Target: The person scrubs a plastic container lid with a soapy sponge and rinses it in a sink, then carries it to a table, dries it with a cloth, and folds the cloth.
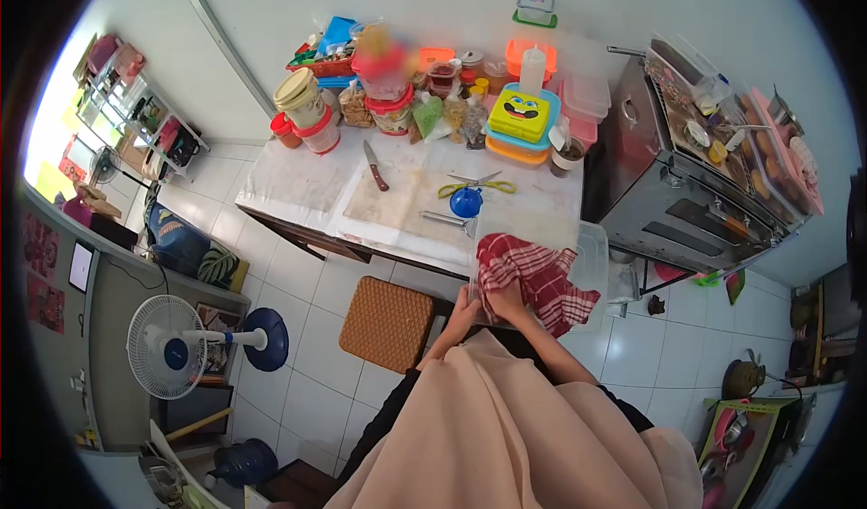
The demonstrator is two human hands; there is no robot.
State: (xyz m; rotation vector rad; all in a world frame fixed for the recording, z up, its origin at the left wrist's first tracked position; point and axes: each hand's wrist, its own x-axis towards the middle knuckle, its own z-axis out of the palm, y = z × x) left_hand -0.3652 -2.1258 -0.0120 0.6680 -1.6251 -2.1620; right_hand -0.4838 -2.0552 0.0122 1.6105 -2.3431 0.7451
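Note:
A red-and-white checked cloth [533,274] lies bunched in and over a clear plastic container [591,242] at the table's front right edge. My left hand [464,311] is closed on the container's near left side. My right hand [506,302] presses into the cloth, its fingers curled and partly hidden by the fabric. Just beyond the container are a blue funnel [466,202], green-handled scissors [479,185] and a metal utensil [444,217]. Farther left, a knife [377,168] with a brown handle rests on the table.
Tubs, filled bags and a yellow cartoon-faced box [522,115] line the back of the white-covered table [298,179]. A metal oven [695,211] stands at the right. A woven-top stool [386,324] is below the front edge, and a fan [169,346] stands at left.

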